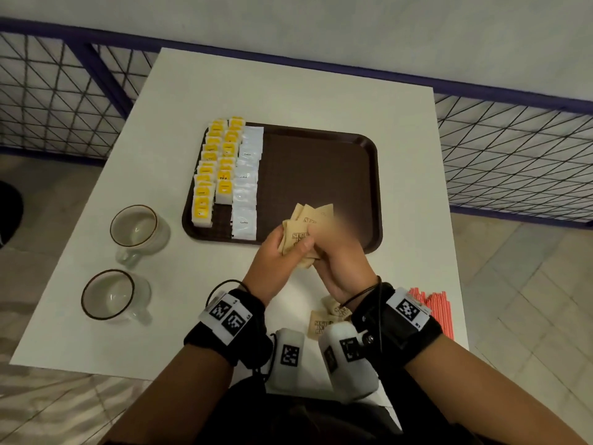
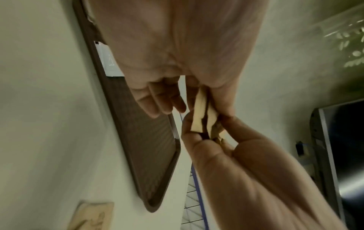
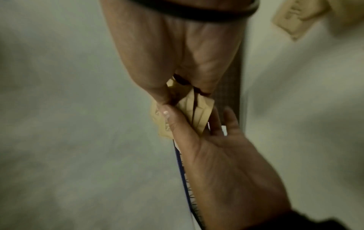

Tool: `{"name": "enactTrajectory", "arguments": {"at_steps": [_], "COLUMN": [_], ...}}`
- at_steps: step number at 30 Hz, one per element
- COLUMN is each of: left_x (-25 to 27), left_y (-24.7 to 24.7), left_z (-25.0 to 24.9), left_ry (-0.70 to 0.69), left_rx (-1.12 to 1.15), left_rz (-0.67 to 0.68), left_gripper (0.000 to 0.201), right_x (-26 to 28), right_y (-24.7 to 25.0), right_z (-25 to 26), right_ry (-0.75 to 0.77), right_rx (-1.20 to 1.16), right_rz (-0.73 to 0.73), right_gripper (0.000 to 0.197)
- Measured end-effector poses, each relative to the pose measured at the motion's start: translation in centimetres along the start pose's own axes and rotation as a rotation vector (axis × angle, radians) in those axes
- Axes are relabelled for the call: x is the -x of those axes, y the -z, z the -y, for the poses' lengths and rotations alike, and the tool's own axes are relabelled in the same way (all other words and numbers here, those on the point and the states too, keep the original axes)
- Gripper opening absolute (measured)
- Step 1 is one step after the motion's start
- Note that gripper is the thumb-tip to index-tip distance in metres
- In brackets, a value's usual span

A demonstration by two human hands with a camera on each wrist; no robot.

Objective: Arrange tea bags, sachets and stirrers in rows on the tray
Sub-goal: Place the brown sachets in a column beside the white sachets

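A brown tray [image 1: 321, 175] holds two rows of yellow tea bags [image 1: 215, 168] and one row of white sachets [image 1: 247, 184] on its left side. Over the tray's near edge, my left hand [image 1: 279, 252] and right hand [image 1: 337, 252] together grip a fanned bunch of tan sugar sachets [image 1: 311, 220]. The left wrist view shows my left hand [image 2: 187, 99] pinching the tan sachets [image 2: 202, 112] against the right hand [image 2: 206, 147]. In the right wrist view, my right hand [image 3: 183, 87] and left hand [image 3: 197, 140] clasp the tan sachets [image 3: 197, 109]. Red stirrers [image 1: 433, 313] lie at the table's right edge.
Two glass mugs [image 1: 138, 229] [image 1: 110, 297] stand on the white table [image 1: 288, 91], left of the tray. Loose tan sachets [image 1: 324, 319] lie on the table under my right wrist. Wire railing runs behind the table and along both sides. The tray's right half is bare.
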State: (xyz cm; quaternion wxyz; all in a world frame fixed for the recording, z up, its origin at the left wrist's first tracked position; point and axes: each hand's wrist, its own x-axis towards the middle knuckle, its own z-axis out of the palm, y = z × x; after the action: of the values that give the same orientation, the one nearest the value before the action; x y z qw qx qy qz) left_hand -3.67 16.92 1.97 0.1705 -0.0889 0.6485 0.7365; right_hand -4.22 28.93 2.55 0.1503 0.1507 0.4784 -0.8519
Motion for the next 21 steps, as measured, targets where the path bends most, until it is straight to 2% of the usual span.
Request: {"name": "enactTrajectory", "arguments": {"at_steps": [1,3,6,9,12,16,21], "left_x": [0.1,0.0,0.1,0.2,0.5,1.1,1.4], "left_y": [-0.3,-0.4,0.2,0.8,1.2,1.3,1.6], "left_z": [-0.2,-0.3,-0.7,-0.9,-1.2,-1.3,-1.3], "left_ry": [0.055,0.144,0.185,0.175,0.217,0.194,0.191], "left_rx": [0.129,0.388,0.500,0.607,0.759,0.858,0.936], "left_rz": [0.017,0.073,0.105,0.153,0.186,0.163,0.145], "left_gripper": [0.031,0.046,0.051,0.050,0.044,0.024,0.023], "right_x": [0.2,0.5,0.7,0.9,1.0,1.5,2.0], "right_y": [-0.1,-0.3,0.0,0.4,0.8,0.7,0.4], "right_z": [-0.1,-0.2,-0.2,0.4,1.2,1.5,1.1], "right_ry": [-0.028,-0.044,0.029,0.089,0.050,-0.035,-0.035], "right_rx": [-0.025,0.071,0.309,0.363,0.283,0.068,-0.097], "right_rz": [0.006,-0.017,-0.079,-0.086,-0.110,-0.077,-0.078], "right_gripper": [0.024,0.023,0.019,0.019,0.021,0.024,0.024]}}
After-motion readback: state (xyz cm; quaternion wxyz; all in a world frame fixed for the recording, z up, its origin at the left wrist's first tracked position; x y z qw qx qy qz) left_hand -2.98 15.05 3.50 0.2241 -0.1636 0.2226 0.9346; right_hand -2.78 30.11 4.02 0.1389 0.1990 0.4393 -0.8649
